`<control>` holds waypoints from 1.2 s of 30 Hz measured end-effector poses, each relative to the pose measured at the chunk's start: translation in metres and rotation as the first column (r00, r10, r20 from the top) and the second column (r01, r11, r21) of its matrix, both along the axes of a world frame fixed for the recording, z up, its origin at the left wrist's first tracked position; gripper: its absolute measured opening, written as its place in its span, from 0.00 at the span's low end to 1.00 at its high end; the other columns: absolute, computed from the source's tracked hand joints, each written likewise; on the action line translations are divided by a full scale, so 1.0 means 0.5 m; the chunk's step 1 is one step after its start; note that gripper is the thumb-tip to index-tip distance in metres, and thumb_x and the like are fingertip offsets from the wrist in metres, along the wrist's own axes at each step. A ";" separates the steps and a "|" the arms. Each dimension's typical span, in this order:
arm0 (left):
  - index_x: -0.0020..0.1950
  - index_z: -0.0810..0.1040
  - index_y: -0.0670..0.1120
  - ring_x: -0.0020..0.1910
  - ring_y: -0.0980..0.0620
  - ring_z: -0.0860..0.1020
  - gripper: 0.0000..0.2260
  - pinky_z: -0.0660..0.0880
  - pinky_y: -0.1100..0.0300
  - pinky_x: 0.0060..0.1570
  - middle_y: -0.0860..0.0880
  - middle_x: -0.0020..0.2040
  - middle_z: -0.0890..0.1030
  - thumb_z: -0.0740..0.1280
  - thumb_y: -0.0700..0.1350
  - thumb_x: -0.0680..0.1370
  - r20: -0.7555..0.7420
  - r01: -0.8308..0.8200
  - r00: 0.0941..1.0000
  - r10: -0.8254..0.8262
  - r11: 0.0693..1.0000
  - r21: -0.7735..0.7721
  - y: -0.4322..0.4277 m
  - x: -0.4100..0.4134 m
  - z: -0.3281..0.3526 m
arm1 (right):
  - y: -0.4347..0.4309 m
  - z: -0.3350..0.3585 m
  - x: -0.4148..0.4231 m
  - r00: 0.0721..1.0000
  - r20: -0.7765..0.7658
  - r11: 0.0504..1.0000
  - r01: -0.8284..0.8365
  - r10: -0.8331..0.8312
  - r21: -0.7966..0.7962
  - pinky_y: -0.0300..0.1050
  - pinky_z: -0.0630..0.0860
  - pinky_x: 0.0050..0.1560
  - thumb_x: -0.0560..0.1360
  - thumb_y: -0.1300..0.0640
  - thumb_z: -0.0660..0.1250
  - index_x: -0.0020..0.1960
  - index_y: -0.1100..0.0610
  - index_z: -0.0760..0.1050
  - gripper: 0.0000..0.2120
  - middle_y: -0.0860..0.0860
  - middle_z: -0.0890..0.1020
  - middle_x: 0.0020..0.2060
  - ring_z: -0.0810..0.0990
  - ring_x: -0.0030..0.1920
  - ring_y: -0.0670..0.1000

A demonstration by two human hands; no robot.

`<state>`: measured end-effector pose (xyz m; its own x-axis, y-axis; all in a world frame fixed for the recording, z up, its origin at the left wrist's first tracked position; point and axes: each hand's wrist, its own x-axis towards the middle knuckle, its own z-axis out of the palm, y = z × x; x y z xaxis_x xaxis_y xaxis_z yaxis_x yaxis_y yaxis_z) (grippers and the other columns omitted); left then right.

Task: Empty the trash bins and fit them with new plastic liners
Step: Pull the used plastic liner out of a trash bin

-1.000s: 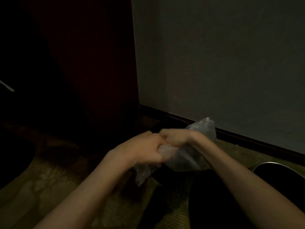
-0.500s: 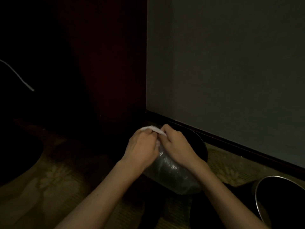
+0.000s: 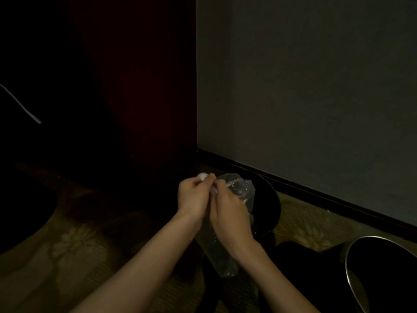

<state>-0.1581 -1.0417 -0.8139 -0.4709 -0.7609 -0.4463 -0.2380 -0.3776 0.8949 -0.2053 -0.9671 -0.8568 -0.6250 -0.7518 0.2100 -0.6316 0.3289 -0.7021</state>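
Pinching the bunched top of a clear plastic liner (image 3: 240, 188), the left hand (image 3: 191, 197) and the right hand (image 3: 229, 214) meet thumb to thumb in the head view, each grip closed on the film. A white bit (image 3: 201, 175) shows above the left thumb, too blurred to name. The liner hangs from the fingers down between the forearms, its upper part in front of the dark round bin (image 3: 274, 199), which stands on the patterned carpet (image 3: 67, 245) just beside the skirting (image 3: 316, 194). A second bin (image 3: 348, 251) with a bright metal rim sits well apart at the lower right. Whether a used bag is being knotted or a fresh one teased open cannot be told in this dim light. Either way, the step probably goes best with short pulls close to the pinch. Thin film will likely stretch or tear if it is yanked from farther down.
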 end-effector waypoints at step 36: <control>0.54 0.78 0.39 0.40 0.51 0.80 0.05 0.77 0.64 0.36 0.41 0.46 0.82 0.67 0.36 0.78 0.069 0.519 0.852 -0.519 0.820 -0.239 -0.080 0.031 0.032 | 0.030 -0.016 -0.127 0.186 0.932 0.950 -0.081 0.311 -0.301 0.39 0.79 0.47 0.69 0.64 0.65 0.60 0.65 0.76 0.19 0.56 0.83 0.44 0.84 0.43 0.50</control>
